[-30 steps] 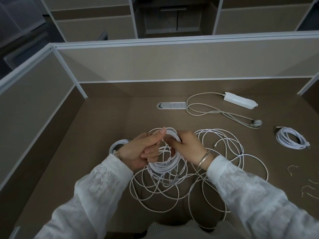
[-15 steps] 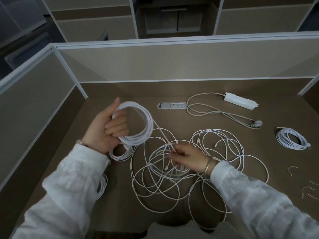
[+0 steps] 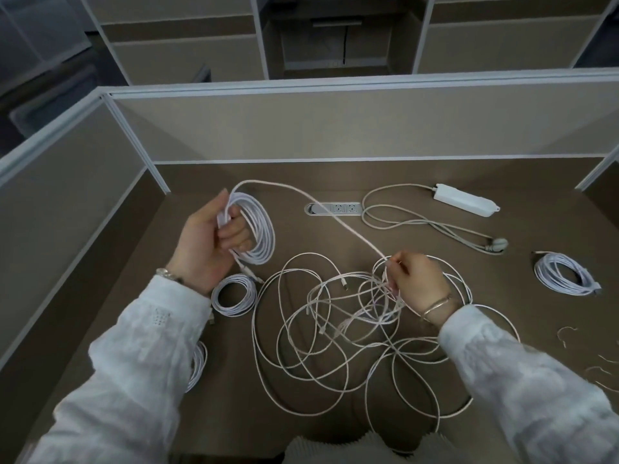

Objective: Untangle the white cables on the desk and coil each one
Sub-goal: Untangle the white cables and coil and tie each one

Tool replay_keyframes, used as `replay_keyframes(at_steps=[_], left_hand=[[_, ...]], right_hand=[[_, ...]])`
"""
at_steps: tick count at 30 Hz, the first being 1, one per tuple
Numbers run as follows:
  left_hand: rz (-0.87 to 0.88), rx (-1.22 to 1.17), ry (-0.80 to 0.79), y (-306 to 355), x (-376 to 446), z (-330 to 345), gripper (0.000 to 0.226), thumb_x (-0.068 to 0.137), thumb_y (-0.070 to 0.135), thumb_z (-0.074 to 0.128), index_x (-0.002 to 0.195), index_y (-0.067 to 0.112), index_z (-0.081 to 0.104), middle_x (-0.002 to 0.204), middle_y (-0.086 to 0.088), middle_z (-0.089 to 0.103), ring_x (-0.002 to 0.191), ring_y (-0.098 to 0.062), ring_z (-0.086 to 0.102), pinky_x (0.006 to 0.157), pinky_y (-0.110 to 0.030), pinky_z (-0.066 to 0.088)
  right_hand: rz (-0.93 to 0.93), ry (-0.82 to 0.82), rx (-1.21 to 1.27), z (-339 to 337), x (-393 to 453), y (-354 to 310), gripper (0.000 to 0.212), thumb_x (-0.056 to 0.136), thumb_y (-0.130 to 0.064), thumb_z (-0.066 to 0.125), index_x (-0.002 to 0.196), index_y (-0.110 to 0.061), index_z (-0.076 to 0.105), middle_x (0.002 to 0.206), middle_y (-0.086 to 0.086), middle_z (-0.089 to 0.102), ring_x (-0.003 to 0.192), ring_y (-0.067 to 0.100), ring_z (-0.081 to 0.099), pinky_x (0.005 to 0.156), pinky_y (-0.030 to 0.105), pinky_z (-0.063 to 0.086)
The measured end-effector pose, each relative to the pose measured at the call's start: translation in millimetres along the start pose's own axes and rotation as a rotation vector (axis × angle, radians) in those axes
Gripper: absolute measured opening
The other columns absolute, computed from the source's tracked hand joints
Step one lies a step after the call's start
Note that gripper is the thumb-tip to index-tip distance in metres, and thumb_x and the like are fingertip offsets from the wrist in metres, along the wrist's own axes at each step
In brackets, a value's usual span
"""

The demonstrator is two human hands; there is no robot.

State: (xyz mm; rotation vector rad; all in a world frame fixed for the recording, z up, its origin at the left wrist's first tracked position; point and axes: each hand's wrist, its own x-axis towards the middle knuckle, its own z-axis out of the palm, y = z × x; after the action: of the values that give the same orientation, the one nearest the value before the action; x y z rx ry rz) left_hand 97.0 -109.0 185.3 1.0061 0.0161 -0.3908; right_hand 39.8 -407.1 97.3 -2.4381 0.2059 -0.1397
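Left hand (image 3: 207, 242) has lifted its gripped coil (image 3: 254, 229); the strand (image 3: 335, 214) runs down-right to right hand (image 3: 415, 283), pinching the tangle (image 3: 335, 329)

Matt brown desk (image 3: 335, 182), smooth, no sheen. Loose tangle of white cables (image 3: 335, 329) at the middle of the desktop: thin, faintly braided-looking, dull finish. Coil (image 3: 258, 229) gripped in the left hand (image 3: 204, 249): smooth white plastic sheath, slight gloss. Strand pinched by the right hand (image 3: 418, 279): same matt white. Power strip (image 3: 465, 204) near the far right corner: hard white plastic, satin; grey rubbery cord (image 3: 418, 222). Inset socket plate (image 3: 333, 208) at the far edge: brushed silver metal look. Bangle (image 3: 435, 304): polished metal. Sleeves (image 3: 134, 380): white textured cloth, lacy. Partition panels (image 3: 335, 128): beige fabric-like, pale metal trim.
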Motion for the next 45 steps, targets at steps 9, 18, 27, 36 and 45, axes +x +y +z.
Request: replay_keyframes(at_steps=[9, 18, 27, 36, 45], left_hand=[[0.173, 0.5, 0.078, -33.8, 6.8, 37.2, 0.038, 0.102, 0.03, 0.044, 0.068, 0.012, 0.045, 0.049, 0.0, 0.04, 0.042, -0.017, 0.036, 0.049, -0.026, 0.04], [-0.062, 0.755, -0.043, -54.1, -5.0, 61.9, 0.04, 0.102, 0.03, 0.042, 0.083, -0.001, 0.056, 0.057, -0.011, 0.065, 0.045, -0.019, 0.061, 0.046, -0.022, 0.047], [-0.531, 0.271, -0.335, -51.7, -6.1, 60.2, 0.027, 0.089, 0.029, 0.045, 0.066, 0.017, 0.039, 0.037, 0.01, 0.019, 0.028, -0.003, 0.016, 0.035, -0.016, 0.011], [-0.541, -0.029, -0.448, -15.8, 0.4, 31.1, 0.031, 0.091, 0.032, 0.056, 0.064, 0.017, 0.051, 0.044, 0.011, 0.018, 0.033, -0.006, 0.014, 0.031, -0.018, 0.021], [-0.413, -0.235, -0.507, 24.1, 6.7, 10.2, 0.04, 0.102, 0.031, 0.037, 0.069, 0.012, 0.049, 0.045, 0.007, 0.025, 0.036, -0.01, 0.022, 0.038, -0.023, 0.027]], right_hand=[[-0.319, -0.435, -0.343, -12.9, -33.5, -69.9, 0.022, 0.098, -0.029, 0.038, 0.101, -0.02, 0.058, 0.103, 0.007, 0.066, 0.098, 0.029, 0.06, 0.081, 0.037, 0.047], [-0.442, -0.253, -0.152, -32.1, -30.3, -101.1, 0.023, 0.1, -0.03, 0.037, 0.095, -0.02, 0.057, 0.085, -0.002, 0.065, 0.084, 0.024, 0.06, 0.076, 0.038, 0.044], [-0.357, -0.208, 0.274, -33.4, -9.2, -88.9, 0.018, 0.087, -0.032, 0.065, 0.085, -0.017, 0.055, 0.055, -0.01, 0.051, 0.048, 0.003, 0.042, 0.051, 0.018, 0.034], [-0.142, -0.389, 0.633, -21.4, 3.6, -26.7, 0.017, 0.082, -0.002, 0.068, 0.077, -0.011, 0.054, 0.053, -0.008, 0.057, 0.047, 0.007, 0.054, 0.053, 0.018, 0.047], [0.012, -0.165, 0.656, -9.2, 6.5, 22.6, 0.022, 0.082, 0.006, 0.064, 0.069, -0.004, 0.05, 0.061, 0.02, 0.055, 0.045, 0.01, 0.061, 0.048, 0.017, 0.049]])
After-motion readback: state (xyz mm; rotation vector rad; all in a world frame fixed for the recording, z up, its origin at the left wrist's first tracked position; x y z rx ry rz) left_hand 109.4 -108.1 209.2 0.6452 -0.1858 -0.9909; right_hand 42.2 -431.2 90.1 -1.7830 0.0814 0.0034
